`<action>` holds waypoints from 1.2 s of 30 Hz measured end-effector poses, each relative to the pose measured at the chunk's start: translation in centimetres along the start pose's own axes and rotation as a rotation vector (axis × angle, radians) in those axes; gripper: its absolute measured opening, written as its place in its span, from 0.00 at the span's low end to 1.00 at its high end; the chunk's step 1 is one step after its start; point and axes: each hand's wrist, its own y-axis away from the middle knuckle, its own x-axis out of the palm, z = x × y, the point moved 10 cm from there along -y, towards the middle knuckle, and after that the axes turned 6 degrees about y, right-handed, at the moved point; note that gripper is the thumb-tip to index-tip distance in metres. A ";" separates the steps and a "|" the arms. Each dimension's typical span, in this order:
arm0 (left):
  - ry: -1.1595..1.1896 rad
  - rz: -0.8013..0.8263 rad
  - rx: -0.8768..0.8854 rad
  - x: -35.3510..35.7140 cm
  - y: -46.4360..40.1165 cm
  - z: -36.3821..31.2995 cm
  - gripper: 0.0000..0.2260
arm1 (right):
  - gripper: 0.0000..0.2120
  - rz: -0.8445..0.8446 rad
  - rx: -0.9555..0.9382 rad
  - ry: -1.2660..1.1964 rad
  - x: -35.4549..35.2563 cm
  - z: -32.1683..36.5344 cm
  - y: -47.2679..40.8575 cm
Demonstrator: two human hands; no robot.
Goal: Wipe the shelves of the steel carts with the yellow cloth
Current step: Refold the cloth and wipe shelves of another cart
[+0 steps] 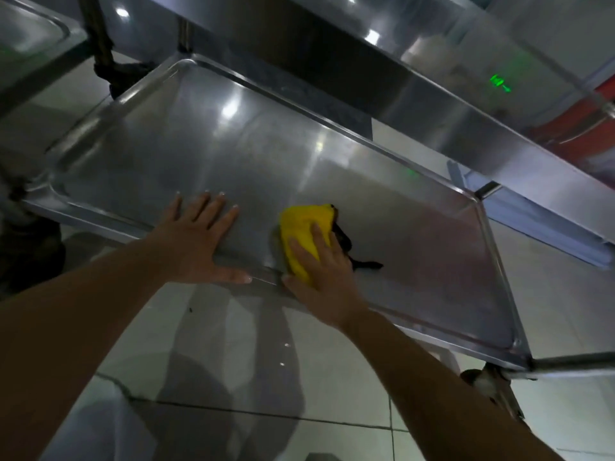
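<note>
A steel cart's rimmed shelf [299, 154] fills the view, shiny and bare. Left hand [196, 241] lies flat at its near edge, fingers straight. Right hand [324, 271] presses the bunched yellow cloth [304, 227], fingers curled over it, near-centre.

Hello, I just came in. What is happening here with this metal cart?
A person is wiping a lower shelf of a steel cart. The right hand presses a bunched yellow cloth onto the shelf near its front edge; something dark shows at the cloth's far side. The left hand lies flat on the shelf beside it, fingers spread, thumb at the rim, seemingly for support. Another steel shelf sits above, and the tiled floor lies below.
</note>
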 end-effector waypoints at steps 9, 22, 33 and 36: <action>0.058 0.020 0.012 -1.2 0.2 0.6 0.64 | 0.25 -0.084 -0.091 -0.032 -1.1 -1.4 1.0; 0.075 -0.058 -0.073 -1.3 0.4 4.0 0.59 | 0.26 -0.341 0.180 -0.011 -3.8 -10.7 5.1; 0.083 -0.022 -0.143 -1.3 -0.6 3.9 0.59 | 0.33 -0.227 0.524 0.035 -2.3 -8.1 -1.6; 0.059 -0.020 -0.154 -1.4 -0.7 3.9 0.58 | 0.27 -0.143 0.271 0.083 -0.9 -1.8 -4.8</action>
